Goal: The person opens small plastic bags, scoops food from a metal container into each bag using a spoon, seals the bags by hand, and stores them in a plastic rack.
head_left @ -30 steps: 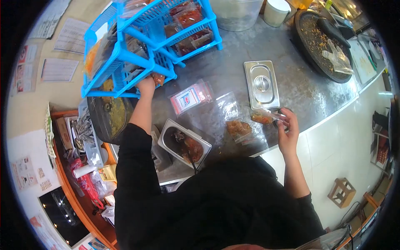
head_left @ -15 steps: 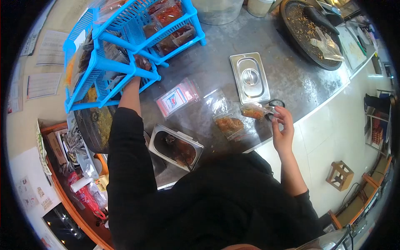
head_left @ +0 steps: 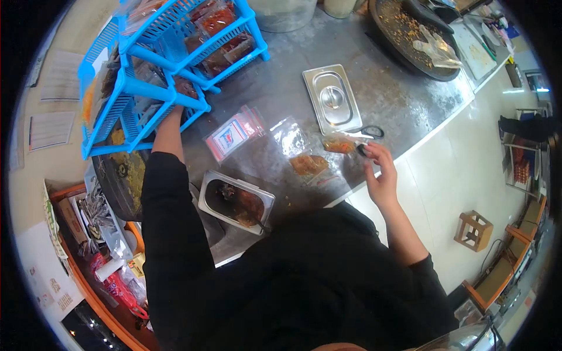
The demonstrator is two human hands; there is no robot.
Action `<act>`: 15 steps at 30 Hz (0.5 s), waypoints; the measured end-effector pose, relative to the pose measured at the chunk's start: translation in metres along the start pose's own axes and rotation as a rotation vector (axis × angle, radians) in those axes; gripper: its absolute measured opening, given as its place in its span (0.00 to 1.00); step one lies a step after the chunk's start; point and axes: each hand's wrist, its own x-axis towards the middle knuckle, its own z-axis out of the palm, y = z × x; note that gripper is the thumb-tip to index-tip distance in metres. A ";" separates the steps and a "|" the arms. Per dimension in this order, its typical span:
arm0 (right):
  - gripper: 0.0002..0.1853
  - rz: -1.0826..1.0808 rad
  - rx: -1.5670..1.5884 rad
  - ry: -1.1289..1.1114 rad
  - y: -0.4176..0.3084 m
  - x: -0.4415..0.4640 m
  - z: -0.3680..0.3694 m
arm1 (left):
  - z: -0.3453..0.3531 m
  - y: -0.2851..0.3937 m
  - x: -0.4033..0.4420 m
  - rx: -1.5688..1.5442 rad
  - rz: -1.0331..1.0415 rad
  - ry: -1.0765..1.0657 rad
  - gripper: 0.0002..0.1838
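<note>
My left hand [head_left: 173,117] reaches into the lower part of the blue plastic rack [head_left: 137,88]; its fingers are hidden behind the bars, so what it touches cannot be seen. At the table's front edge, my right hand [head_left: 381,172] is half curled, thumb and fingers apart, with the fingertips at one handle loop of the black-handled scissors [head_left: 373,132]. Just left of those fingertips lies a small clear bag with orange-brown food [head_left: 338,145]. A larger zip bag of brownish food [head_left: 310,167] lies beside it, close to a stack of printed zip bags [head_left: 235,133].
A lidded steel container [head_left: 332,99] stands behind the scissors. Nearer my body is an uncovered steel container [head_left: 237,202] with dark reddish contents and a utensil. A round dark tray [head_left: 410,41] with crumbs sits at the back right. An orange-edged shelf [head_left: 88,234] holds clutter.
The whole view has shifted, so the table's things appear further left and slightly higher. My right fingertips are closer over the scissors' handle. My left arm stays in the rack.
</note>
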 end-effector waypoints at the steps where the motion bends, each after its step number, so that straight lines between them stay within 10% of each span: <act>1: 0.16 0.001 -0.031 -0.010 0.000 0.000 0.002 | 0.002 -0.002 -0.003 0.000 0.016 -0.009 0.27; 10: 0.14 -0.067 -0.249 -0.170 0.014 0.014 0.029 | -0.082 0.045 -0.123 0.647 0.358 -0.180 0.30; 15: 0.24 -0.454 -0.425 -0.497 0.001 -0.001 0.035 | -0.168 0.091 -0.192 -0.035 0.196 -0.499 0.27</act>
